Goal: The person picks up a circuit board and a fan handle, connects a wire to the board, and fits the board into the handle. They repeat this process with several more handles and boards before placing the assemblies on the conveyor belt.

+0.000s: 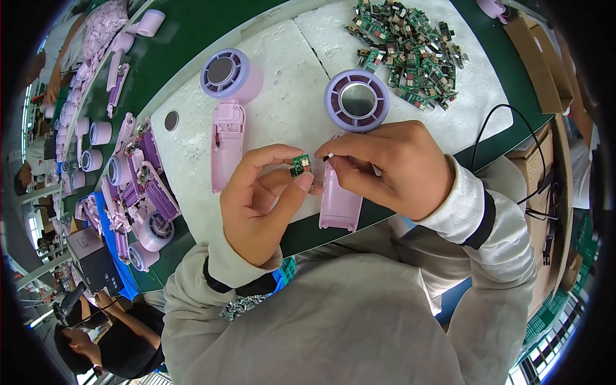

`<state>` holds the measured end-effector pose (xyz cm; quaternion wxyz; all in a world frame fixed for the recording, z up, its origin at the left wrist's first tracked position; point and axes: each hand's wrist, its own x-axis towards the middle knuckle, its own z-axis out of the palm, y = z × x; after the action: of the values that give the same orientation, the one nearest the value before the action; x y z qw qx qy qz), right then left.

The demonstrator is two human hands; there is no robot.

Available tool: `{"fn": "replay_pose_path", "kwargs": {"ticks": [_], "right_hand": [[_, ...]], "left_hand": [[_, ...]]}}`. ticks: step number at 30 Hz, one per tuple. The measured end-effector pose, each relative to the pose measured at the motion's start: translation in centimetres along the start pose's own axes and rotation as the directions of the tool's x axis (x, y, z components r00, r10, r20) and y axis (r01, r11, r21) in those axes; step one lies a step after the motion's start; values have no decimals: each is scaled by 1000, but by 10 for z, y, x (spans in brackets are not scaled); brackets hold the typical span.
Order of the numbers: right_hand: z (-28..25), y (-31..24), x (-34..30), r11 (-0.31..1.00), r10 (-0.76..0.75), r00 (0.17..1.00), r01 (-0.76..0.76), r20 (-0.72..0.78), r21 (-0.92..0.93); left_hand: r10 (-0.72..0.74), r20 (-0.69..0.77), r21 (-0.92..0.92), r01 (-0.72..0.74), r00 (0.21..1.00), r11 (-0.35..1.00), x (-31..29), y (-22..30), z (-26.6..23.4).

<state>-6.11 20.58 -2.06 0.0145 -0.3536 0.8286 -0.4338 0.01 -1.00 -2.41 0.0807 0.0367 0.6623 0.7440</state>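
Observation:
My left hand [253, 205] pinches a small green circuit board [299, 165] between thumb and fingertips. Close beside it, my right hand [404, 168] is closed on a tiny white connector [330, 155]; any wire from it is hard to make out. Under my right hand lies a pink handheld fan with a purple ring head [357, 101], its handle [340, 204] pointing toward me and partly covered by my fingers. To the left rests a second pink fan [221, 72], its handle [228, 144] open like a shell with a small dark part inside.
A heap of green circuit boards [417, 58] covers the far right of the white foam sheet [269, 48]. At left sit a round disc [171, 120] and piled pink fan parts [138, 186]. A black cable [478, 138] and a cardboard box [536, 61] are at right. Other people work at left.

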Motion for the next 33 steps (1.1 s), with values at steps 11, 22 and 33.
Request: {"fn": "replay_pose_path", "kwargs": {"ticks": [11,22,33], "right_hand": [[2,3,-2,999,-36,999,36,-34,3],[19,-8,-6,958,-232,967,209,-103,-194],[21,-5,-3,991,-125,982,119,-145,-54]], "left_hand": [[-30,-7,-68,30,1000,997,1,0,0],[-57,-69,-47,54,996,997,-1,-1,2],[126,-128,273,-87,984,958,-7,-4,6]]}}
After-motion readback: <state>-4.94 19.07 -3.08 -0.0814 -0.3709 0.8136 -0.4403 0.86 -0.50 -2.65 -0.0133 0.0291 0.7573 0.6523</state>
